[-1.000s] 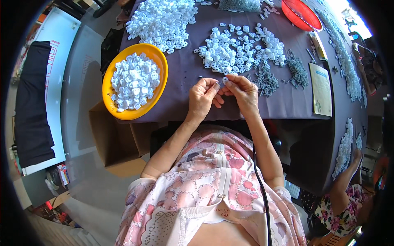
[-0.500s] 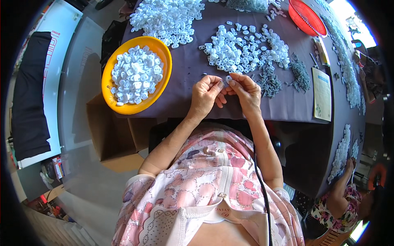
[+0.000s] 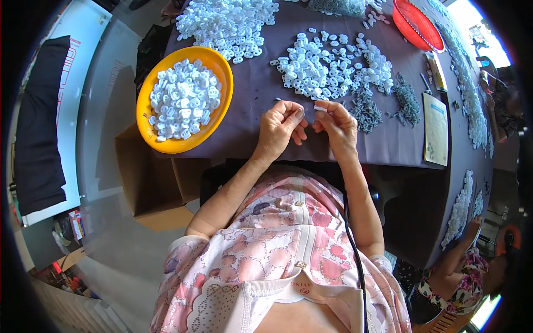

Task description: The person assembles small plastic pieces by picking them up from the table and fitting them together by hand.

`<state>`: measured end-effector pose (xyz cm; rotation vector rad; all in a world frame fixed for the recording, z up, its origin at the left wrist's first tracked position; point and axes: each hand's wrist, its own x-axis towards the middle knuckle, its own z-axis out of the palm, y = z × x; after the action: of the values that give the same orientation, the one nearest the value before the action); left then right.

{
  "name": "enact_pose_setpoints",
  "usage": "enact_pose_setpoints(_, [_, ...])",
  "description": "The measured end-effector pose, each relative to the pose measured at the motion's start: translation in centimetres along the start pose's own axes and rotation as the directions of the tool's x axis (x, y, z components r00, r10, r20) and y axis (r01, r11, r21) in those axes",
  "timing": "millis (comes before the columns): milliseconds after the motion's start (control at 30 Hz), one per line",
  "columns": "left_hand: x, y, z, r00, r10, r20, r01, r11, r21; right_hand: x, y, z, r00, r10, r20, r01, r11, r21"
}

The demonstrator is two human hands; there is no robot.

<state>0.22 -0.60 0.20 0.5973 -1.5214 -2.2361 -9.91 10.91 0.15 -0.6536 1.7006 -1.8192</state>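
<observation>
My right hand (image 3: 340, 126) pinches a small white plastic piece (image 3: 320, 108) between thumb and fingertips, just over the table's near edge. To its left, my left hand (image 3: 280, 126) is closed, thumb against forefinger; whatever sits in that pinch is too small to make out. A narrow gap separates the two hands. Beyond them spreads a loose pile of white oval plastic pieces with holes (image 3: 313, 72). Close by my right hand lies a heap of small grey pins (image 3: 366, 115), with another grey heap (image 3: 407, 100) farther right.
A yellow bowl (image 3: 145, 125) of white pieces stands at the left above an open cardboard box (image 3: 150, 188). Behind are a larger white pile (image 3: 222, 28), a bag of grey parts (image 3: 336, 6) and a red basket (image 3: 413, 28). A booklet (image 3: 436, 130) lies right. Other people sit along the right.
My right hand has shifted slightly right, away from my left hand, carrying the white piece with it. The white piece has turned, and the gap between the hands has widened.
</observation>
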Motion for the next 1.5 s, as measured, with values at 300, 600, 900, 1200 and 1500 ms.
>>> enact_pose_setpoints(300, [-0.1,-0.1,0.1,1.000,0.023,-0.007,-0.023,0.999,0.049,0.2,-0.3,1.3,0.997,0.012,-0.070,-0.013,1.000,-0.015])
enact_pose_setpoints(600, [-0.1,-0.2,0.0,1.000,0.023,-0.002,-0.023,0.999,0.037,0.3,0.2,1.5,0.999,-0.003,-0.033,0.003,1.000,-0.005])
enact_pose_setpoints(900, [0.1,-0.1,-0.1,1.000,0.016,-0.008,-0.015,0.998,0.059,0.5,-0.1,1.9,0.998,0.022,-0.066,-0.025,0.999,-0.030])
enact_pose_setpoints(1200, [0.1,-0.4,0.1,0.999,0.020,-0.028,-0.020,1.000,-0.021,0.2,0.0,1.9,0.998,-0.016,-0.065,0.010,0.997,-0.081])
enact_pose_setpoints(1500, [-0.1,-0.4,0.7,0.995,0.050,-0.087,-0.045,0.997,0.056,0.2,0.2,1.9,0.998,-0.028,-0.061,0.023,0.996,-0.090])
